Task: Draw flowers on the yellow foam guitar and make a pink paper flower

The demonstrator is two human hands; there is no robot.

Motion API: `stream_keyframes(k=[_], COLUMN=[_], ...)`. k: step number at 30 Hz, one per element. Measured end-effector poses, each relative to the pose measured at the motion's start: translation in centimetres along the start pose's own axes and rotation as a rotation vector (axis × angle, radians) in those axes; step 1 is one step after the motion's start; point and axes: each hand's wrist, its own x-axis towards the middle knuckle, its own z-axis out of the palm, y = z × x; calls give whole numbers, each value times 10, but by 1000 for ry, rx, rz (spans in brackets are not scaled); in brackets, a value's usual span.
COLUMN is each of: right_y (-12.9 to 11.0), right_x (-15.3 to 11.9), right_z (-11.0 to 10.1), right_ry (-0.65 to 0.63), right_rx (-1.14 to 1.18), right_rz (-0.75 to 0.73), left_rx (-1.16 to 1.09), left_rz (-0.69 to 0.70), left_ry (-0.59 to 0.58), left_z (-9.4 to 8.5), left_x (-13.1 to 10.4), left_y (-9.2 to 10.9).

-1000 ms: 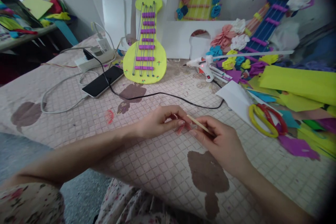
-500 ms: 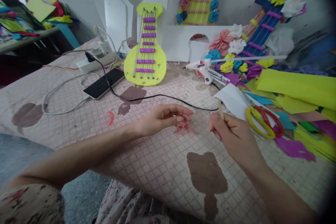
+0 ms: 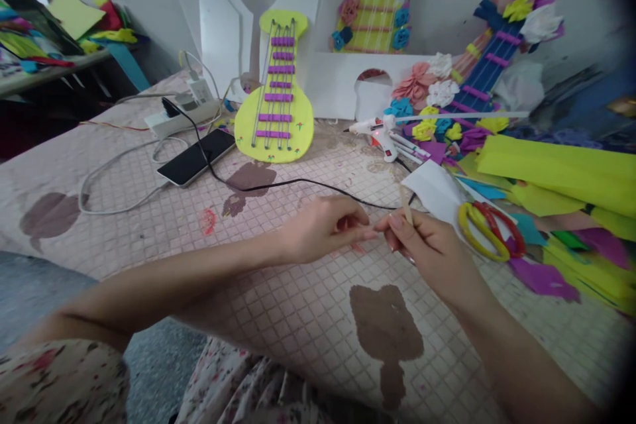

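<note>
My left hand (image 3: 322, 230) is closed in a pinch just above the table, its thumb and fingertips meeting those of my right hand. Whatever sits between them is too small to make out. Some pink strips (image 3: 356, 248) show on the cloth beneath my left fingers, mostly hidden. My right hand (image 3: 430, 242) is closed around a thin pale stick (image 3: 406, 204), which points up between thumb and forefinger. To its right lie scissors (image 3: 484, 232) with yellow and red handles, beside a white piece of paper (image 3: 431, 189). A small pink scrap (image 3: 207, 220) lies left of my left forearm.
A yellow paper guitar (image 3: 275, 119) leans at the back, near a white glue gun (image 3: 380, 132). Its black cord (image 3: 298, 180) crosses the table. A phone (image 3: 197, 158) and power strip (image 3: 181, 116) are on the left. Coloured sheets (image 3: 561, 165) pile up at right.
My right hand has moved left, bringing the stick with it, until its fingertips meet my left hand's. My left hand has shifted slightly right, and the pink strips are now more hidden.
</note>
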Motion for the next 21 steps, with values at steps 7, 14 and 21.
stream_keyframes(k=[7, 14, 21], right_y=[-3, 4, 9], right_x=[-1, -4, -10], right_z=[7, 6, 4], right_ry=[-63, 40, 33], right_rx=[-68, -144, -497], right_rz=[-77, -116, -205], left_rx=[277, 410, 481], left_rz=[146, 203, -63], left_ry=[-3, 98, 15], left_z=[8, 0, -27], left_x=[6, 4, -5], left_y=[-2, -6, -26])
